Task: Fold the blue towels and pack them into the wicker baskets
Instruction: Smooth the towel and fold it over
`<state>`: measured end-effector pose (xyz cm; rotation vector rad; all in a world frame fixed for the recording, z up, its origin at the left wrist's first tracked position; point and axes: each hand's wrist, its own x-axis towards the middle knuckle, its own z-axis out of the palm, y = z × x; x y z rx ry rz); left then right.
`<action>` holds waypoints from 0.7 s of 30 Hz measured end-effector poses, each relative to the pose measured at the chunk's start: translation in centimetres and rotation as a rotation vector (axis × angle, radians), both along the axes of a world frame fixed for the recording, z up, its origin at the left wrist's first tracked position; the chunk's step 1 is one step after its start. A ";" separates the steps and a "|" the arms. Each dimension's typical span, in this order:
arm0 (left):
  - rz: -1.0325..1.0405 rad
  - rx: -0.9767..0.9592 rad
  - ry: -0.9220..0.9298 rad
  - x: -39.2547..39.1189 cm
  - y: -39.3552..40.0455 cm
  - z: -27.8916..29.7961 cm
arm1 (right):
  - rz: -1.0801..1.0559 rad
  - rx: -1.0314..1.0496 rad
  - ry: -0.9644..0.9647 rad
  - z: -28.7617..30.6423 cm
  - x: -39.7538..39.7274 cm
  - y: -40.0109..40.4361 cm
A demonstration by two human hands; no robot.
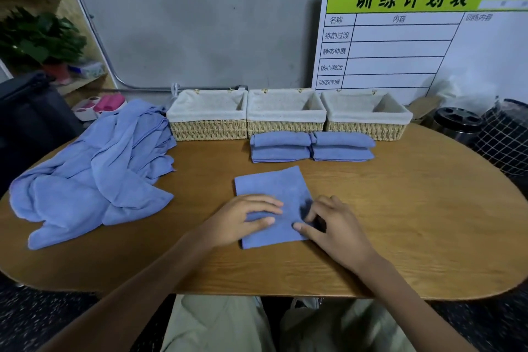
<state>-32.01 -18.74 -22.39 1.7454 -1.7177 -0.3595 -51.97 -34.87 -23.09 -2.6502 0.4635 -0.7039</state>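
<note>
A blue towel (278,186), folded into a rough square, lies flat on the wooden table (400,223) in front of me. My left hand (243,218) rests on its near left part with fingers nearly straight. My right hand (325,223) pinches the towel's near right edge with curled fingers. Two stacks of folded blue towels (313,148) sit side by side behind it, in front of the baskets. Three wicker baskets (285,114) with white liners stand in a row at the table's back and hold nothing. A heap of unfolded blue towels (94,174) covers the table's left side.
A white board with a green header (414,34) leans on the wall behind the right basket. A dark round container (457,123) and a mesh bin (505,140) stand at the far right. A shelf with a potted plant (40,37) is at the left.
</note>
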 end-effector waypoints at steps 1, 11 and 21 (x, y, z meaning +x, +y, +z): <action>0.012 0.000 0.030 0.3 0.3 0.0 | 0.030 -0.038 -0.026 -0.1 0.1 -0.1; 0.022 -0.039 -0.121 -2.2 2.0 0.2 | 0.239 -0.202 0.047 -0.4 0.2 -0.2; 0.248 -0.237 0.128 -1.9 3.0 1.0 | 0.271 -0.051 0.046 0.6 0.2 0.4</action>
